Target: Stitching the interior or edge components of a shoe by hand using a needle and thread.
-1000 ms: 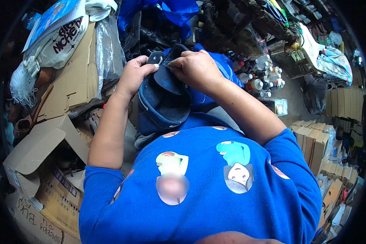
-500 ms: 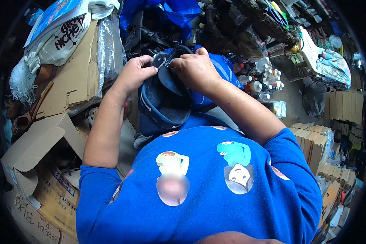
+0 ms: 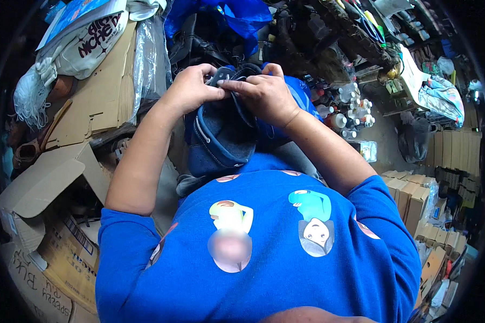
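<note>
A dark navy boat shoe (image 3: pixel 221 132) lies in my lap, its heel end toward me and its opening facing up. Pale stitching and a light lace run along its side. My left hand (image 3: pixel 199 89) pinches the shoe's left eyelet flap between thumb and fingers. From the right, my right hand (image 3: pixel 267 97) meets the same flap, its index fingertip at an eyelet beside the left thumb. The other right fingers are curled at the shoe's far end, and its thumb is hidden. A small light bit shows at the fingertip, too small to name.
Flattened cardboard (image 3: pixel 99 102) and an open carton (image 3: pixel 43 188) stand at my left. Ahead are a blue plastic bag (image 3: pixel 237 21) and dark shoes. Several small bottles (image 3: pixel 350 110) stand on the floor at the right, with stacked boxes (image 3: pixel 407 199) nearer me.
My right index finger has straightened leftward onto the eyelet flap, where the hand was pinching near the shoe's tongue. My left hand keeps its grip, and the shoe has shifted slightly.
</note>
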Demonstrator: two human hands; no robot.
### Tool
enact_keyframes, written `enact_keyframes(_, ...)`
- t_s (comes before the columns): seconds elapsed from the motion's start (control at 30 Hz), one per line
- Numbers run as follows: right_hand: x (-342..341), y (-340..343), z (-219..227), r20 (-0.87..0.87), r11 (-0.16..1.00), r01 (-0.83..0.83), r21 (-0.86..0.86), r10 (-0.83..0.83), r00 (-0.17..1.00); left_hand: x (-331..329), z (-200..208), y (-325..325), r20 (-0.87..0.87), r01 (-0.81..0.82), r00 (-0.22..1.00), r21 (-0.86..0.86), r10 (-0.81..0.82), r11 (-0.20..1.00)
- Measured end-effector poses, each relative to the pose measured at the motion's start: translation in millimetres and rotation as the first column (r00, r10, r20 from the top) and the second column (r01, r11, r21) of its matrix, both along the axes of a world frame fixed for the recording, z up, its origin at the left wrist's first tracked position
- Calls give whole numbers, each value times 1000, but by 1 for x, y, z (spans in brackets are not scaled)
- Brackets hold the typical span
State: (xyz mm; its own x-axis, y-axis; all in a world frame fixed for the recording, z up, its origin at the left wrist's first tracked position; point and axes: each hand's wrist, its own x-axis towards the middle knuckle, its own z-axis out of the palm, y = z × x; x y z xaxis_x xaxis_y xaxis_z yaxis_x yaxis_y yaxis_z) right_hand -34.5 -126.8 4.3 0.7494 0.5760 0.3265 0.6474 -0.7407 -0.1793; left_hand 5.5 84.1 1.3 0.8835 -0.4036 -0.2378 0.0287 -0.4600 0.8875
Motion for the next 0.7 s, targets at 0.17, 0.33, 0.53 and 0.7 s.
enact_keyframes(0.17,7,-15,-1,-1,997,-79,19,79,997,9,7,-6,-64,81,995,37,-78,996)
enact_keyframes(0.33,15,-25,1,-78,998,-59,-21,58,995,30,9,-11,-122,268,958,47,-261,962)
enact_keyframes(0.53,22,-29,-7,-150,997,-24,68,34,988,52,-1,-17,-248,280,928,-25,-277,960)
enact_keyframes(0.7,32,-33,-10,-248,991,-9,130,41,968,67,-1,-23,-280,352,905,67,-321,934)
